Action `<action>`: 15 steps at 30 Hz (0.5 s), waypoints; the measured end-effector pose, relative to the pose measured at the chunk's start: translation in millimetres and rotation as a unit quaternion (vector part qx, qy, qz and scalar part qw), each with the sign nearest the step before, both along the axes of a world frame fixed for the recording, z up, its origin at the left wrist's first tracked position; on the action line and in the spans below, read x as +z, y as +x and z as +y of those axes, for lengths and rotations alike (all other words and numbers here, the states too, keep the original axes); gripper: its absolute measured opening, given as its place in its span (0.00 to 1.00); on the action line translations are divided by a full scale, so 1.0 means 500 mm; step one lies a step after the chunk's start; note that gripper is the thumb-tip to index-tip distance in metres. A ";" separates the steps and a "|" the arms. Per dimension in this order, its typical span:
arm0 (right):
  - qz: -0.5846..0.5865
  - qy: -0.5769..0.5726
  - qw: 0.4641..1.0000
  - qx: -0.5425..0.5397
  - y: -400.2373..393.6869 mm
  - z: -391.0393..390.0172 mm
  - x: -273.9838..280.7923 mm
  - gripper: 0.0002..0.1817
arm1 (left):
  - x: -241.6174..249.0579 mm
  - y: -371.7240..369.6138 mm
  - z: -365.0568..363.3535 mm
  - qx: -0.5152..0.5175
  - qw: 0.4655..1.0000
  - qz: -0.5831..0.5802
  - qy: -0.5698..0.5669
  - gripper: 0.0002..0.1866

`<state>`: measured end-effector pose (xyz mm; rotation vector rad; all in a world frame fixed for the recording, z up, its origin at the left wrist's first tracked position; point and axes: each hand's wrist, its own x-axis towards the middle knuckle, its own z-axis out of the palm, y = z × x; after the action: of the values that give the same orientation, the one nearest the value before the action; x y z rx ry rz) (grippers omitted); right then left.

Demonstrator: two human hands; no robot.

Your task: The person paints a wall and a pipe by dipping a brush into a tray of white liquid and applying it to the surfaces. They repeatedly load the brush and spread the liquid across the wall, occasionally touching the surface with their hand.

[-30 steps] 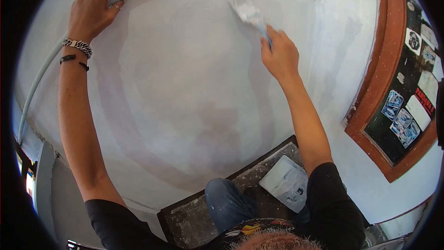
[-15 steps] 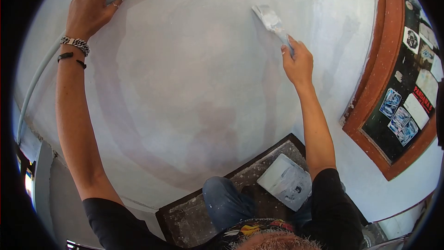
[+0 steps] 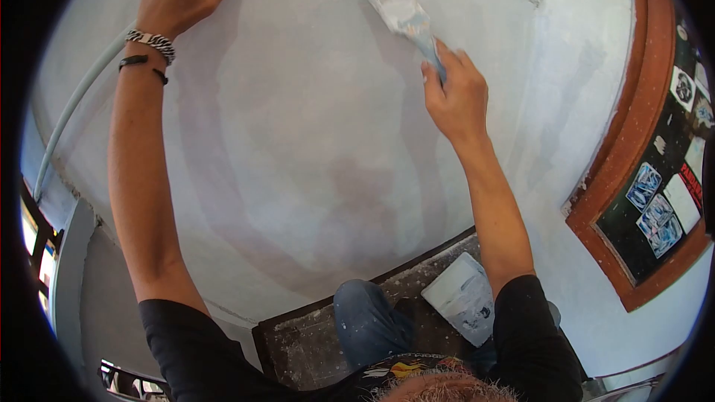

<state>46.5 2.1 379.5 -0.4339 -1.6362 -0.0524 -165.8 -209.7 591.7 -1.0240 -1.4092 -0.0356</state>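
My right hand is closed around the handle of a wide paintbrush. Its bristles are coated in white paint, point up and left, and overlap the upper part of the pale wall; they are slightly blurred. High on the left, my left hand is wrapped over a pale pipe that runs along the wall, with its thumb under the pipe and its fingertips out of frame. A chain bracelet and a black band circle the left wrist.
A paint-smeared white square lid or tub rests on a dark, speckled platform beside my knee. To the right, a brown wooden frame surrounds a dark panel covered in stickers. A grey post stands at lower left.
The paintbrush in my right hand has moved left and slightly up across the wall. My left hand stays on the pipe. The whole view has shifted a little.
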 end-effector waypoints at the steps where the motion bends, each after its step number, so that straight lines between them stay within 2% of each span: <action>1: 0.004 0.013 1.000 0.010 -0.018 0.000 0.014 0.20 | 0.002 0.003 -0.001 0.002 1.000 -0.017 -0.006 0.12; 3: 0.011 0.043 0.999 0.026 -0.060 -0.004 0.045 0.20 | 0.008 -0.006 -0.002 0.002 0.999 -0.052 -0.012 0.12; 4: 0.011 0.061 0.998 0.022 -0.077 -0.001 0.053 0.20 | 0.007 -0.012 -0.005 -0.019 1.000 -0.011 -0.009 0.12; 6: 0.012 0.095 0.995 0.008 -0.102 0.011 0.055 0.20 | 0.008 -0.021 -0.006 -0.019 1.000 -0.013 -0.004 0.12; 9: 0.034 0.130 0.990 -0.030 -0.091 0.032 0.040 0.20 | 0.004 -0.013 -0.003 -0.026 1.000 -0.007 0.001 0.12; 13: 0.043 0.140 0.989 -0.005 -0.078 0.046 0.023 0.20 | 0.010 -0.017 -0.001 -0.021 0.999 -0.035 -0.002 0.11; 15: 0.035 0.151 0.988 -0.009 -0.089 0.047 0.039 0.20 | 0.001 -0.015 0.001 -0.037 0.999 0.000 0.008 0.11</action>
<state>2.2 25.4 399.1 -0.2149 -1.5236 -0.2926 -173.3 -209.1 592.5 -1.0626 -1.3690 -0.1026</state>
